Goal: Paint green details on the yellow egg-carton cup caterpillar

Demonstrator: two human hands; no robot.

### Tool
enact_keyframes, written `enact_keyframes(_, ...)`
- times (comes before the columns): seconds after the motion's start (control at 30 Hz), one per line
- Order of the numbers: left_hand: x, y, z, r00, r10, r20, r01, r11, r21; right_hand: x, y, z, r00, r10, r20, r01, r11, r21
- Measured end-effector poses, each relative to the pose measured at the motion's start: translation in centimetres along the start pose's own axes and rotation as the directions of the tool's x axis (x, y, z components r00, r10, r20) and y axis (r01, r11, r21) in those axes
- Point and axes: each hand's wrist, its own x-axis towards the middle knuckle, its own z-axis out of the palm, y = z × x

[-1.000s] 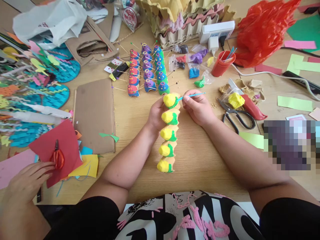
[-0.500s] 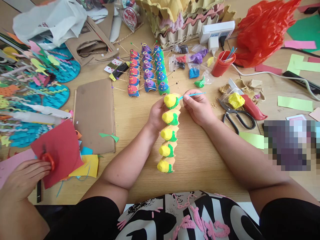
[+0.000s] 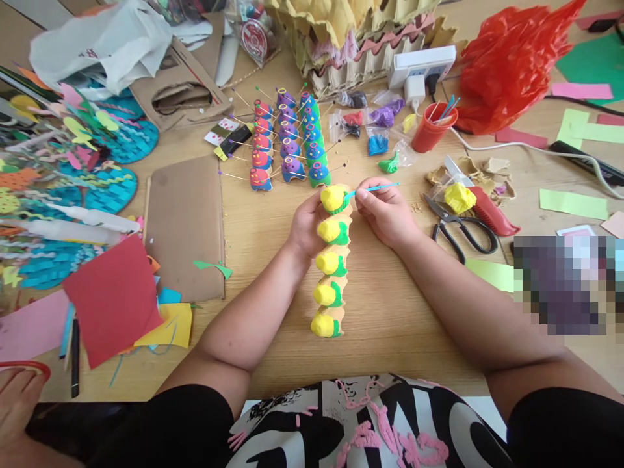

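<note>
1. Gripped near its far end by the left hand, fingers partly hidden behind: carton strip, positioned over the middle of the bench, lengthwise toward the body.
2. Along the carton strip: five yellow domes in a single row, each with green material on its right side.
3. Pinched between thumb and fingers of the right hand: slim blue tool, tip at the green edging of the farthest dome; exact contact too small to confirm.
4. Just beyond the left hand, side by side: red strip, purple strip and blue-and-green strip.
5. Beyond the right hand: blue bagged clay, green clay and red cup.
6. Right of the right hand, close together: scissors, yellow lump and red-handled cutter.
7. Left of the left forearm: cardboard sheet; nearer the body, red paper overlapping yellow paper.
8. At the lower left, cut off by the picture edge: co-worker's hand beside a red loop; grip unclear.
</note>
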Motion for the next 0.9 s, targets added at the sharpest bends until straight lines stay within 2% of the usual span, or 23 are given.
enact_keyframes(0.17, 0.1, 0.0, -0.2, 1.000, -0.018, 0.002, 0.018, 1.000, -0.026, 0.0, -0.1, 0.0, 1.000, 0.006, 0.004, -0.006, 1.000, -0.017)
enact_keyframes(0.43, -0.3, 0.0, 1.0, 0.996, -0.011, -0.090, 0.010, 1.000, -0.011, 0.0, -0.2, 0.0, 1.000, 0.027, 0.007, -0.027, 1.000, 0.015)
enact_keyframes(0.63, -0.2, 0.1, 0.6, 0.999, -0.027, -0.018, 0.027, 1.000, -0.013, -0.1, -0.6, 0.2, 1.000, 0.012, -0.007, -0.011, 0.996, 0.092)
enact_keyframes(0.8, -0.4, 0.1, 1.0, 0.997, -0.032, -0.071, 0.032, 0.999, 0.001, 0.0, -0.5, 0.3, 1.000, 0.012, -0.015, -0.012, 0.999, 0.051)
enact_keyframes(0.9, -0.5, 0.1, 1.2, 0.998, -0.024, -0.066, 0.026, 0.999, 0.028, -0.1, -0.4, 0.3, 1.000, 0.009, -0.024, -0.008, 0.999, 0.051)
